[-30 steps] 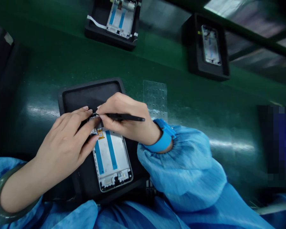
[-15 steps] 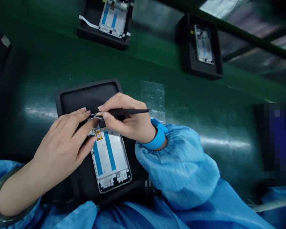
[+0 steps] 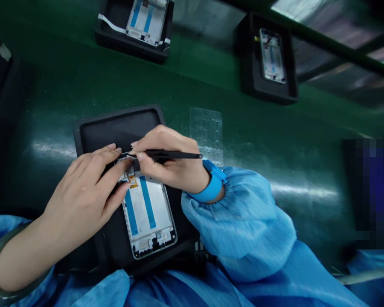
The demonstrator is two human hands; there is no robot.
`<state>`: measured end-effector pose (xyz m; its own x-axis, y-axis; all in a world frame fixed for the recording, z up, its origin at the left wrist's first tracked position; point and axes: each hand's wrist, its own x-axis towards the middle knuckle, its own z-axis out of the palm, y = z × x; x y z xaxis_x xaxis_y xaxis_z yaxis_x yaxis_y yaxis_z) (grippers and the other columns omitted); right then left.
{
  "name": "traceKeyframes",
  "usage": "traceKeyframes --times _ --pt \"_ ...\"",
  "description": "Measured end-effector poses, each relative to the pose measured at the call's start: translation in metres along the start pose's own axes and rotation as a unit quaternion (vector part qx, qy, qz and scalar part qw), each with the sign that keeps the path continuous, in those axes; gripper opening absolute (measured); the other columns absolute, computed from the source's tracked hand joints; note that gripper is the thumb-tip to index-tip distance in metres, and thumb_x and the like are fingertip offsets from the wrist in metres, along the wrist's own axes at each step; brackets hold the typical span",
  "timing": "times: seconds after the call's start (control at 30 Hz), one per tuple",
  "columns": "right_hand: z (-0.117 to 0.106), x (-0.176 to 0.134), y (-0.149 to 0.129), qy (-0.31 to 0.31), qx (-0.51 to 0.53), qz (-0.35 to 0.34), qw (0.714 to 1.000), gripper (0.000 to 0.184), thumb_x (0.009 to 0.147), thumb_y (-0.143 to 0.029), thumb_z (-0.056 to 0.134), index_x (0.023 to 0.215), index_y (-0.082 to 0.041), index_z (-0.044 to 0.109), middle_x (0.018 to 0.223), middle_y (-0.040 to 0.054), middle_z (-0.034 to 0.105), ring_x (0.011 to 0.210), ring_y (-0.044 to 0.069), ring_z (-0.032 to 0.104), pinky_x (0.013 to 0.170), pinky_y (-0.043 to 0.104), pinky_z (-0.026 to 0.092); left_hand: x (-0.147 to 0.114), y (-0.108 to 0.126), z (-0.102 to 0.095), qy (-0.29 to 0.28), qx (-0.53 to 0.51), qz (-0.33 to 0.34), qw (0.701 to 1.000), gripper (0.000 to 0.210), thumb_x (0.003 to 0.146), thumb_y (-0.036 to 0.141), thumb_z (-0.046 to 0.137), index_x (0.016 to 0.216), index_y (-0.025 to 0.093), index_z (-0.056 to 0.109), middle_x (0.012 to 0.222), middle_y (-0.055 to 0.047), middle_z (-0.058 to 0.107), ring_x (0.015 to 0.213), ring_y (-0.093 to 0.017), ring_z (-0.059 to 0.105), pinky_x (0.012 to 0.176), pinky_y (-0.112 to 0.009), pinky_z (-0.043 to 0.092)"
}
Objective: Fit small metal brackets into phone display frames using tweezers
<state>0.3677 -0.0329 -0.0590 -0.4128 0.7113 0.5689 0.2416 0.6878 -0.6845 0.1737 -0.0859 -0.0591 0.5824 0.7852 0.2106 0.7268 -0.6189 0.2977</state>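
An opened phone (image 3: 147, 204), its inner side up with two blue strips, lies tilted in a black tray (image 3: 118, 121). My left hand (image 3: 86, 187) grips the phone's upper left edge, thumb beside an orange flex cable (image 3: 132, 181) and fingers at the top end. Between thumb and fingers, my right hand (image 3: 169, 157) holds black tweezers (image 3: 176, 154), their tips reaching to the top end of the phone near my left fingertips. My fingers hide most of that top end, so I cannot make out what the tips touch.
A clear plastic sheet (image 3: 206, 132) with rows of small marks lies right of the tray. Farther back, a black box (image 3: 131, 47) and another black box (image 3: 265, 91) each carry an opened phone. The bench top (image 3: 275, 145) is green. At far left stands a dark box (image 3: 0, 76).
The tail end of the tweezers has dipped slightly in my right hand. My left hand stays on the phone. The view has shifted a little.
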Motion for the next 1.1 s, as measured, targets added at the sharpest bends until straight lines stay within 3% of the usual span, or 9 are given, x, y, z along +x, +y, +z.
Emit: traceKeyframes --times 0.53,0.73,0.9,1.1 --pt "0.007 0.013 -0.008 -0.044 -0.115 0.035 0.992 0.008 0.083 -0.011 0.052 0.087 -0.016 0.057 0.081 -0.0023 0.061 0.077 0.008 0.058 0.072 0.021 0.050 -0.001 -0.001 -0.001 -0.003 0.008 0.004 1.000 0.034 0.089 0.029 0.049 0.117 0.010 0.053 0.119 -0.018 0.052 0.119 -0.034 0.048 0.093 -0.047 0.043" --pt "0.001 0.009 -0.008 -0.007 -0.086 0.057 0.995 0.006 0.081 -0.012 0.053 0.082 -0.016 0.057 0.080 -0.0013 0.062 0.076 0.009 0.058 0.070 0.021 0.049 -0.001 -0.003 0.000 0.005 0.006 0.011 1.000 0.036 0.088 0.028 0.050 0.120 0.012 0.051 0.122 -0.018 0.052 0.120 -0.033 0.048 0.093 -0.046 0.043" --pt "-0.004 0.006 -0.007 0.019 -0.027 0.100 0.994 0.004 0.079 -0.011 0.057 0.081 -0.015 0.057 0.079 -0.0011 0.061 0.067 0.007 0.056 0.059 0.018 0.047 0.000 0.000 -0.001 -0.001 0.006 0.001 1.000 0.036 0.089 0.028 0.049 0.122 0.013 0.051 0.122 -0.017 0.053 0.120 -0.031 0.048 0.093 -0.045 0.043" --pt "0.000 0.004 -0.006 0.005 -0.037 0.060 0.998 0.009 0.077 -0.008 0.056 0.082 -0.015 0.057 0.078 -0.0008 0.062 0.073 0.009 0.059 0.068 0.022 0.049 -0.001 -0.001 0.000 0.002 0.005 0.002 1.000 0.037 0.088 0.029 0.050 0.122 0.013 0.051 0.121 -0.017 0.053 0.120 -0.032 0.048 0.093 -0.046 0.043"
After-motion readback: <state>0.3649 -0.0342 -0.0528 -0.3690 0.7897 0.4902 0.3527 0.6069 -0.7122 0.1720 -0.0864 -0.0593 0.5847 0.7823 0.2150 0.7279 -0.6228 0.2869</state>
